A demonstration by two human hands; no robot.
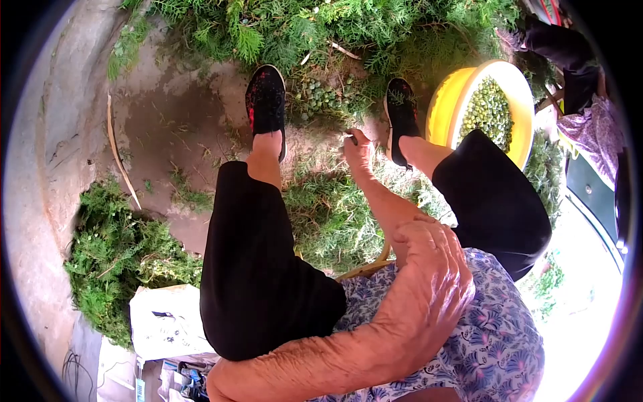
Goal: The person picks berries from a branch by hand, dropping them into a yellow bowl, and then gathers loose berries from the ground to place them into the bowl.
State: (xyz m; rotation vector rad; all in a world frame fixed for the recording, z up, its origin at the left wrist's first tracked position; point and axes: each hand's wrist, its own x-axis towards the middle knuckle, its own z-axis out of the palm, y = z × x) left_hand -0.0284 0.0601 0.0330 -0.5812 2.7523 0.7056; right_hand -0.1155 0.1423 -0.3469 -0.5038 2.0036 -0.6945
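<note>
My left hand [439, 271] lies across my right arm near the elbow, its fingers curled over the skin. My right hand [360, 149] is low over the ground between my two shoes, fingers bent together. A small dark spot shows at its fingertips, too small to name. Just above that hand is a patch of small green cones [321, 96] among cut green sprigs [335, 214], which also lie below it. To its right stands a yellow basin [442, 107] holding many small green cones [487, 114].
A big heap of leafy branches [268, 30] spans the top. Another pile [114, 248] lies at the left, beside a white bag [167, 321]. A bare stick [115, 144] is on the floor. Part of another person [569, 57] in dark clothing shows at upper right.
</note>
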